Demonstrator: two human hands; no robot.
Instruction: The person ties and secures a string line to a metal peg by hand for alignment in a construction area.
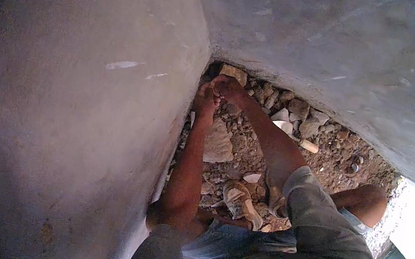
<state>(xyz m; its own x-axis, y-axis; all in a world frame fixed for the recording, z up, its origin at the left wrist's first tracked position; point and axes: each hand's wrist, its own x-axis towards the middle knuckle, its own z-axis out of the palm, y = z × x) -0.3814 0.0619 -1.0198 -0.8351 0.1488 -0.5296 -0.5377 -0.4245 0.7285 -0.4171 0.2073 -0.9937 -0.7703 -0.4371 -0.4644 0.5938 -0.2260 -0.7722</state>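
Note:
Both of my hands are down at the corner where the two walls meet. My left hand (207, 99) is beside the left wall with its fingers curled in. Touching or nearly touching it, my right hand (227, 87) is bent over with closed fingers. What they hold, if anything, is hidden. A tan stone (235, 73) lies just behind my right hand in the corner. Close to my left forearm is a large flat stone (219, 143). A trowel with a pale blade (283, 125) and a wooden handle (309, 146) rests on the rubble right of my right forearm.
Smooth grey walls rise at the left (80, 109) and the back (334, 46). Loose stones (298, 108) line the foot of the back wall over rubble ground (333, 160). My shoe (240, 200) stands on the rubble. Bright light enters at the right.

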